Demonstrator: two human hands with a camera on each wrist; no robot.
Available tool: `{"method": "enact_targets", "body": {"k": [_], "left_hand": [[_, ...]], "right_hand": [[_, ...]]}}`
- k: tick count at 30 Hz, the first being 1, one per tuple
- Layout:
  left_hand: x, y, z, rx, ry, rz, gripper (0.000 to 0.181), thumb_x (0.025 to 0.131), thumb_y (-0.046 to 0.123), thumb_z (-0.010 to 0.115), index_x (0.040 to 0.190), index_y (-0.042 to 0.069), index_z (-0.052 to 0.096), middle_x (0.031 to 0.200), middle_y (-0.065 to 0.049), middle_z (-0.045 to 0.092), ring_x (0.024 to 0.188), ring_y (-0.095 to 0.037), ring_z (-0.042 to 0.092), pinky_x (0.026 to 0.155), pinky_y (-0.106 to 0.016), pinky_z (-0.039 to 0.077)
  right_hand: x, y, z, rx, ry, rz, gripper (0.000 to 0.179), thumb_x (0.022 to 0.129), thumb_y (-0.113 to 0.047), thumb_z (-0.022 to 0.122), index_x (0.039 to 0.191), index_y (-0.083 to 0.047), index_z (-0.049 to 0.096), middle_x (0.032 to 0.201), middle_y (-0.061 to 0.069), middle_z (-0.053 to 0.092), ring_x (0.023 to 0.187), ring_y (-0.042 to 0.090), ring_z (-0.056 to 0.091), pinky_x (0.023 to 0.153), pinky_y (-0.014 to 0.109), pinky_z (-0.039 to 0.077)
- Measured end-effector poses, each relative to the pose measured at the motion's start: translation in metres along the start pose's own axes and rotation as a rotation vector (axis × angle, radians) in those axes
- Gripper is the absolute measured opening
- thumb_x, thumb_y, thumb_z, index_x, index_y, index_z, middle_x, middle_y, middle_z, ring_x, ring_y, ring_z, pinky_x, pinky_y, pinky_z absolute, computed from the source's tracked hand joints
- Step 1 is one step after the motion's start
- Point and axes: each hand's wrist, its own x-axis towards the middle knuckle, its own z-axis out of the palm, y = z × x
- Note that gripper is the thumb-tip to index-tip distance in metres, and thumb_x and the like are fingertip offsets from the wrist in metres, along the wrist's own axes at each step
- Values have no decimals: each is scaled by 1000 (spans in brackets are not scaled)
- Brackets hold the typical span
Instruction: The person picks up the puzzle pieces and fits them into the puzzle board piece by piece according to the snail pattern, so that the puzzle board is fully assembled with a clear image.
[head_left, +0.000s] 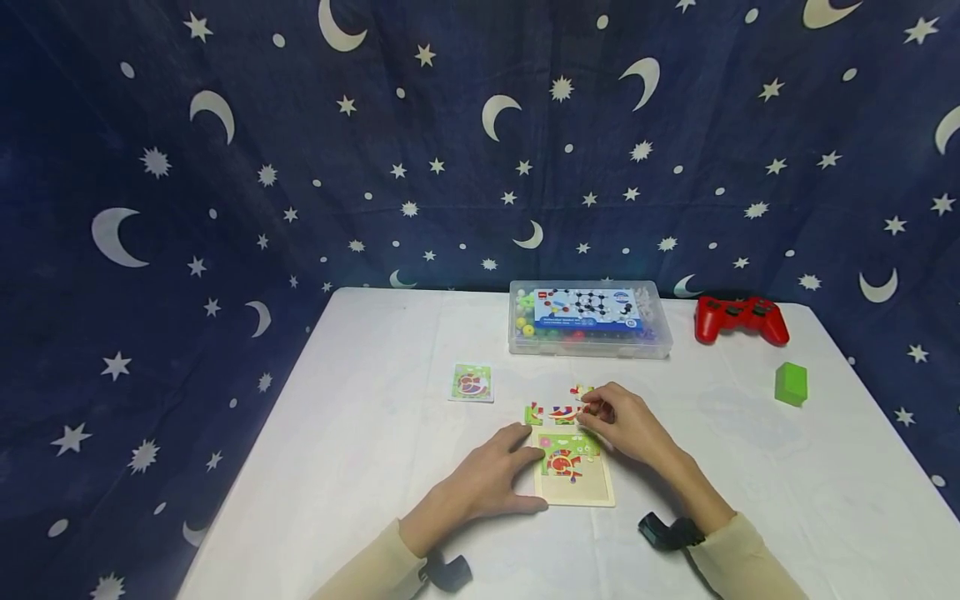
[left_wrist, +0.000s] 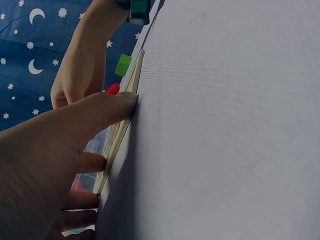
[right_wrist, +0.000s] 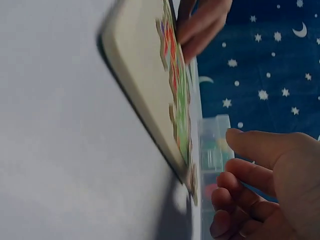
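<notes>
The left hand [head_left: 491,471] has its fingers spread and rests along the near-left side of a shallow wooden jigsaw tray [head_left: 577,493], thumb at the lower corner, apparently steadying it; no piece shows between its fingers. The tray lies flat just to the right of that hand, and in it, by the left fingertips, the joined puzzle pieces [head_left: 561,460] fill the far part with a red, purple and green picture, leaving pale bare wood nearer the person and at the lower right. The right hand [head_left: 622,421] hangs over the tray's far-right corner, fingers loosely curled; the right wrist view shows its thumb apart from the forefinger, with nothing pinched between them. Around and beyond its fingertips lie loose pieces: a green-edged piece [head_left: 533,415] to the left, a red-and-purple piece [head_left: 564,415] close by, and a small piece [head_left: 582,390] just past the forefinger, partly covered. Farther left of the grip lies a square picture card [head_left: 472,383] with similar colours. The step in hand looks like selecting a loose piece. The next move probably calls for closing thumb and forefinger on one edge, turning it to match the joined outline, and pressing it down while the left hand braces the tray.
</notes>
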Motion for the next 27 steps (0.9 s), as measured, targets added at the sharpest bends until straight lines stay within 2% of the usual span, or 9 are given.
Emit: {"method": "enact_targets", "body": {"k": [5, 11, 20, 27], "left_hand": [[0, 0, 1, -5, -9, -8, 71, 80, 66, 71, 135, 22, 63, 151, -9, 48, 144, -26, 43, 115, -34, 44], [0, 0, 0, 2, -8, -4, 71, 81, 66, 70, 135, 22, 63, 150, -9, 48, 144, -26, 43, 114, -34, 44], [0, 0, 2, 12, -7, 0, 71, 81, 67, 69, 136, 23, 62, 151, -8, 48, 144, -25, 43, 114, -33, 45], [0, -1, 2, 10, -8, 1, 71, 81, 67, 69, 136, 22, 62, 150, -8, 48, 144, -25, 43, 114, -33, 45]], "right_hand": [[10, 12, -4, -12, 33, 16, 31, 85, -19, 79, 110, -3, 70, 91, 4, 64, 77, 11, 54, 65, 23, 47], [22, 23, -3, -33, 24, 47, 31, 86, -18, 79, 111, -1, 70, 93, 6, 64, 80, 14, 54, 68, 26, 46], [35, 30, -2, -65, -35, 96, 31, 87, -19, 77, 111, -1, 72, 95, 8, 64, 83, 17, 53, 71, 30, 46], [39, 32, -3, -88, -71, 103, 26, 88, -19, 76, 107, -1, 73, 92, 8, 63, 82, 18, 52, 72, 32, 46]]}}
